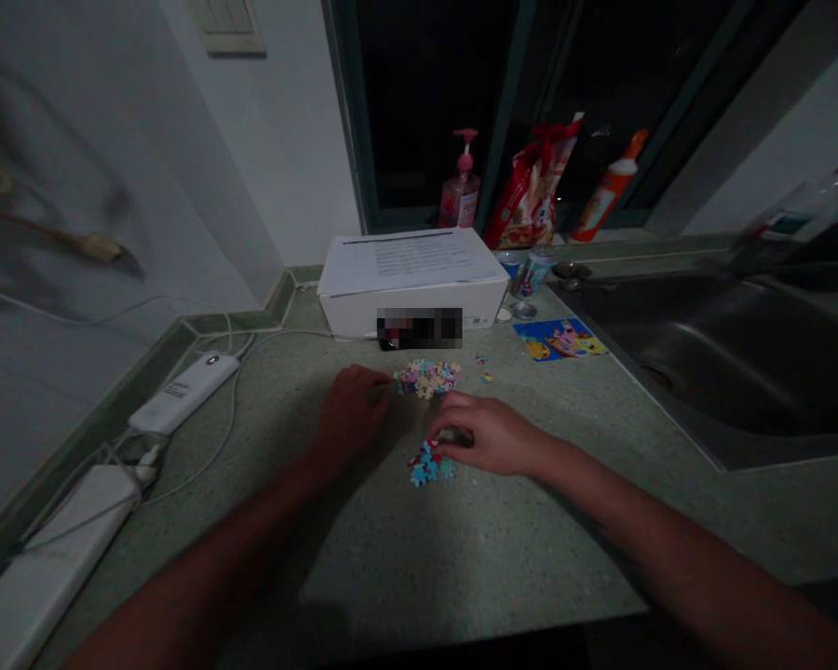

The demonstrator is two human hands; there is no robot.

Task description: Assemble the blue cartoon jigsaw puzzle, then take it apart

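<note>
On the speckled green countertop (363, 558) lie two small heaps of jigsaw pieces. The pastel heap (427, 378) sits just beyond my left hand (353, 416), whose curled fingertips reach its left side. My right hand (489, 433) lies curled over the top of the blue and teal heap (429, 465), its fingers touching the pieces. Dim light hides whether either hand has a piece between its fingers. Two loose pieces (483, 368) lie to the right of the pastel heap.
A colourful picture card (560, 340) lies right of the pieces, near a steel sink (712, 363). Behind stand a white box (419, 302) topped with papers, a pink pump bottle (461, 186), and a red bag (531, 186). A white power strip (48, 568) and cables run along the left.
</note>
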